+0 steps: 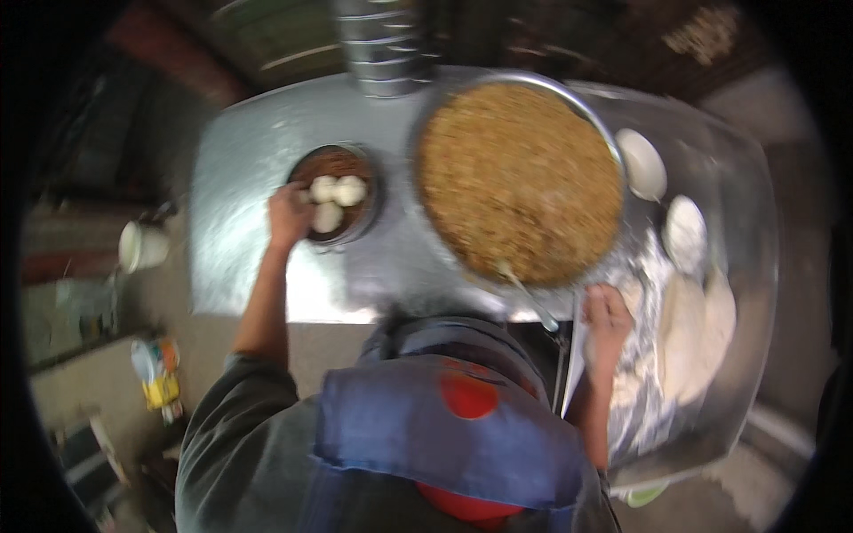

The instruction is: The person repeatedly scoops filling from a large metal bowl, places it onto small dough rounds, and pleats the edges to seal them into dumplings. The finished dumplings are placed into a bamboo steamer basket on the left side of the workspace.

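Note:
My left hand (pixel 291 214) reaches over the left rim of a round metal steamer tray (pixel 370 223). Three white dough buns (pixel 348 191) show plainly in it on a brown, dark base. A pale bit, perhaps another bun, is at my fingertips; blur hides whether I grip it. Over on the right, my right hand (pixel 608 313) is curled above the near edge of a floured work area (pixel 643 406), and whatever its fingers may hold is hidden. Ahead of it stands a wide metal basin (pixel 610 143) full of brown chopped filling (pixel 520 173), with a spoon (pixel 526 293) leaning out over the near rim.
A long piece of dough (pixel 686 340) lies on the flour at the right. Beyond it are a bowl of white flour (pixel 685 230) and a white bowl (pixel 641 163). Stacked metal steamers (pixel 381 50) stand at the back edge of the metal table (pixel 246 140).

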`<state>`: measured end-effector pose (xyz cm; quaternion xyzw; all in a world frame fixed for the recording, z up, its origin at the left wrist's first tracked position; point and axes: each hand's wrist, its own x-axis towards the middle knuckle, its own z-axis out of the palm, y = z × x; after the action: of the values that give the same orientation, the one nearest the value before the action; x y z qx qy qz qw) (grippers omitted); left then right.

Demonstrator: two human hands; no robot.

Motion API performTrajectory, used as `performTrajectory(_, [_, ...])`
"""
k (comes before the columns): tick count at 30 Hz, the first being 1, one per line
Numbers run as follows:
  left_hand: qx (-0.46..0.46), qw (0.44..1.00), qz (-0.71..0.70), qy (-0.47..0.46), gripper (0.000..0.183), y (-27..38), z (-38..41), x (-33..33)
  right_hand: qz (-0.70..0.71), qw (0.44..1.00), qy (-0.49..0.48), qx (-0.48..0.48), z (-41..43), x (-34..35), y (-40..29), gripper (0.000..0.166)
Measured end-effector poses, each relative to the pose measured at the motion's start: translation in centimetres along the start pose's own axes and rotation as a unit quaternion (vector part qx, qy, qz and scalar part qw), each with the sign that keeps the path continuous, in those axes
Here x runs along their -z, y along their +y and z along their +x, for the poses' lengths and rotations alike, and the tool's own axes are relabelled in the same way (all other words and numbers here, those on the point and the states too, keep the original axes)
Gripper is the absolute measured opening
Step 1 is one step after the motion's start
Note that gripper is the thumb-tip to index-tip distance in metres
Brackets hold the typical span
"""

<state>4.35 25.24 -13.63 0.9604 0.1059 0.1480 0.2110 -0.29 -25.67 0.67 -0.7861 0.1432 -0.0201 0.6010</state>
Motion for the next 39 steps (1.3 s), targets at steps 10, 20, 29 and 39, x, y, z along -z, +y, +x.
performTrajectory(10, [0.078,0.947,-0.312,-0.022,0.036,6.7,0.0,2.8,0.067,0.987,0.138,-0.05,1.0,8.8,8.4,0.025])
performTrajectory(20, [-0.019,0.853,-0.473,-0.219,0.031,23.0,-1.6,3.0,-0.313,0.851,0.362,-0.218,0.0,30.2,27.5,0.028])
performTrajectory(29, [-0.039,0.765,-0.517,-0.382,0.03,33.6,-5.4,0.9,-0.466,0.781,0.33,-0.253,3.5,28.9,28.3,0.03])
performTrajectory(39, [-0.039,0.714,-0.563,-0.414,0.023,33.8,-6.4,-0.9,0.225,0.905,0.345,-0.108,3.9,20.5,16.7,0.024])
